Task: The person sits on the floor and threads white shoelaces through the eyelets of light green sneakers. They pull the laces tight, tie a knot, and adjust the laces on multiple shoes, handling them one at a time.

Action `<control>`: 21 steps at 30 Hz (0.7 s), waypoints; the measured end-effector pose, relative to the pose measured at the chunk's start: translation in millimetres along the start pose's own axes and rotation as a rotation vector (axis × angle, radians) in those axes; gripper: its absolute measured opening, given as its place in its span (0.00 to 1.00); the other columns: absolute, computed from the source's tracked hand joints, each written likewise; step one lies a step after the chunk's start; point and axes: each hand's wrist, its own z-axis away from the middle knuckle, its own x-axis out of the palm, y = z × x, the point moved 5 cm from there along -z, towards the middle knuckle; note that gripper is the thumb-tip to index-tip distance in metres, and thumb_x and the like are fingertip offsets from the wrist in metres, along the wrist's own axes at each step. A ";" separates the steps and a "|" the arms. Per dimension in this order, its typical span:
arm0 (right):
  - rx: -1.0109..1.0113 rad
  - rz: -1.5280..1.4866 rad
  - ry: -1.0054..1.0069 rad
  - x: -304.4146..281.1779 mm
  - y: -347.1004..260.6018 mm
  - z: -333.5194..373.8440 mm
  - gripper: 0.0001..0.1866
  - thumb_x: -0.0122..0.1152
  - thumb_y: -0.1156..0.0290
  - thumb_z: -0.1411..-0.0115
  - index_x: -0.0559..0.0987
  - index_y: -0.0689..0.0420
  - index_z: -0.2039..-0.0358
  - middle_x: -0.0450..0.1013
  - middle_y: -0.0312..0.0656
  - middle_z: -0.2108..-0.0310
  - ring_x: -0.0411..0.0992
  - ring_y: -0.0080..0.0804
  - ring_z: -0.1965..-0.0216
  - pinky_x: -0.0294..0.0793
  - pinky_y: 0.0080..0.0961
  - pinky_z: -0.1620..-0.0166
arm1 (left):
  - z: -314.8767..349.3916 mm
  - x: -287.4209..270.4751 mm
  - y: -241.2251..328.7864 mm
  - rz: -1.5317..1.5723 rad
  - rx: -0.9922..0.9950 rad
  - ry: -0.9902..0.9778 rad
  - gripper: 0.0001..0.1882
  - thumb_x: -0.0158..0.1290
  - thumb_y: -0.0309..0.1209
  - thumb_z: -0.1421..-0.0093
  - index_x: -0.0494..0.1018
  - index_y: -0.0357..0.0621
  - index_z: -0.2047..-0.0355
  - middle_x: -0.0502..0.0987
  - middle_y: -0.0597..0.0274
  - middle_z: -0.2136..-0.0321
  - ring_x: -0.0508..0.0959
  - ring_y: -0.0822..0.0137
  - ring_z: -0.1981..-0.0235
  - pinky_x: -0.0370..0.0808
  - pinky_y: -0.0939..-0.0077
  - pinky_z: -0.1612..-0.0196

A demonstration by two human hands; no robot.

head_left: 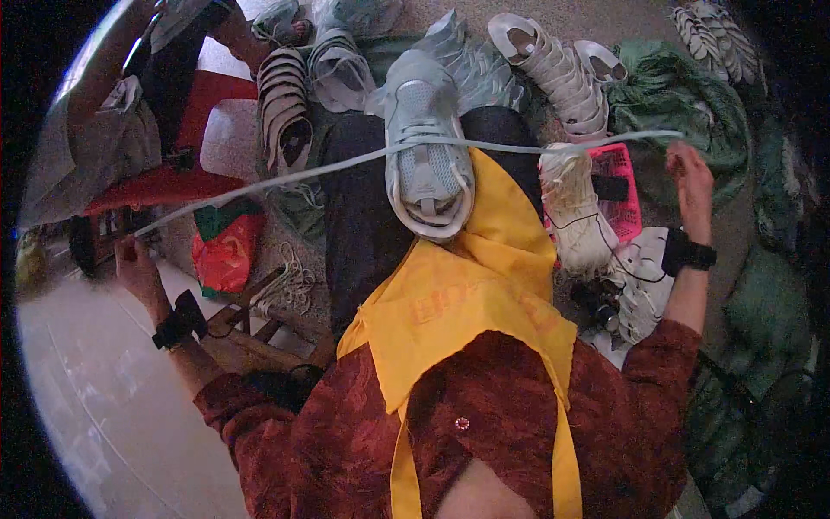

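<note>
A pale grey shoe upper with mesh panels rests on my lap, its toe pointing away and its opening toward me. A light shoelace runs through the eyelets. Its two long ends are pulled out sideways, nearly taut. Far out to the left, my left hand is closed, pinching one end. Opposite it, my right hand is raised with its fingers curled together at the other end; the exact grip is blurred. Beneath the shoe lies my yellow apron.
Stacked shoe uppers line the far side, with another nested row at far right. A bundle of white laces lies by a pink basket. A green sack, a red bag and a wooden stool are nearby. Another person sits at upper left.
</note>
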 end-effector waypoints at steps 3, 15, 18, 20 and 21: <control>-0.009 -0.350 -0.067 36.5 4.9 17.2 0.11 0.61 0.72 0.35 0.78 0.65 0.56 0.78 0.40 0.60 0.77 0.27 0.58 0.76 0.25 0.50 | 51.6 36.0 -62.5 -0.089 0.047 -0.310 0.05 0.55 0.28 0.37 0.76 0.40 0.62 0.78 0.63 0.71 0.77 0.70 0.68 0.75 0.73 0.62; -0.049 0.005 -0.657 283.3 -77.8 120.3 0.11 0.60 0.73 0.36 0.83 0.63 0.57 0.80 0.37 0.67 0.76 0.20 0.69 0.77 0.18 0.63 | 177.1 115.1 286.1 0.866 -0.209 -1.109 0.06 0.58 0.24 0.39 0.72 0.43 0.70 0.75 0.71 0.74 0.73 0.80 0.72 0.70 0.84 0.67; -0.085 0.203 -0.773 303.1 -85.7 109.8 0.10 0.58 0.75 0.36 0.84 0.62 0.56 0.80 0.34 0.68 0.75 0.17 0.69 0.77 0.17 0.63 | 178.2 129.8 300.2 0.822 -0.132 -1.033 0.05 0.58 0.24 0.38 0.72 0.40 0.68 0.76 0.68 0.74 0.74 0.79 0.71 0.71 0.81 0.68; -0.173 0.301 -0.726 310.5 -81.8 97.0 0.11 0.58 0.76 0.36 0.84 0.62 0.56 0.80 0.35 0.68 0.76 0.18 0.67 0.78 0.17 0.61 | 174.2 137.5 307.9 0.804 -0.035 -0.935 0.05 0.58 0.24 0.39 0.71 0.38 0.68 0.76 0.67 0.75 0.74 0.79 0.72 0.71 0.81 0.68; -0.148 0.204 -0.703 313.9 -80.3 93.5 0.11 0.59 0.75 0.37 0.84 0.62 0.57 0.80 0.36 0.70 0.76 0.18 0.68 0.78 0.17 0.62 | 171.6 140.7 311.0 0.813 0.025 -0.866 0.06 0.58 0.23 0.39 0.71 0.37 0.68 0.76 0.67 0.75 0.74 0.79 0.72 0.71 0.80 0.68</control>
